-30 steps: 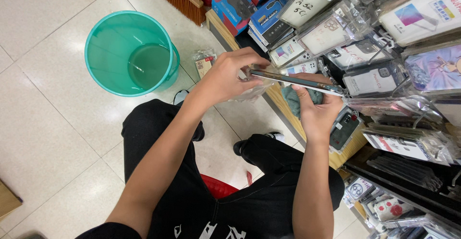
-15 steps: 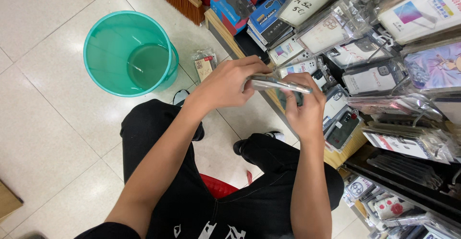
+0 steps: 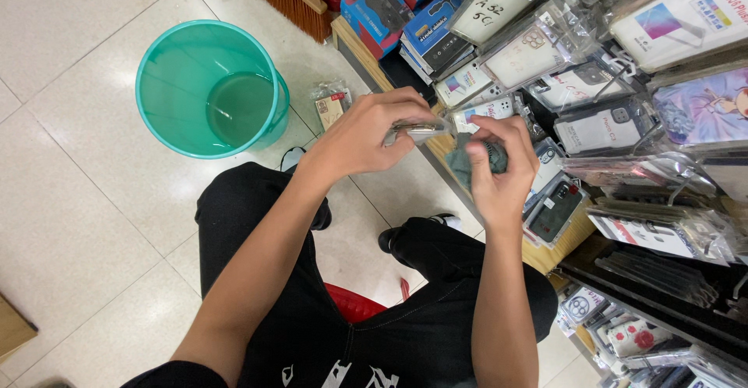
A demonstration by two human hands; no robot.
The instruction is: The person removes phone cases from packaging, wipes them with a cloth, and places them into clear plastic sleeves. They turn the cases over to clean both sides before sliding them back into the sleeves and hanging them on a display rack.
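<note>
Packaged phone case [image 3: 417,129] pinched by left hand [image 3: 366,135]; right hand [image 3: 499,166] w/ cloth [image 3: 467,162].

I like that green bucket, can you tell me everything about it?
The bucket is round, see-through teal-green, and looks like plastic. It stands upright on the pale tiled floor, open at the top, with nothing visible inside. Its rim is wider than its base. No hand touches it; a small clear packet lies just beside it.
</note>
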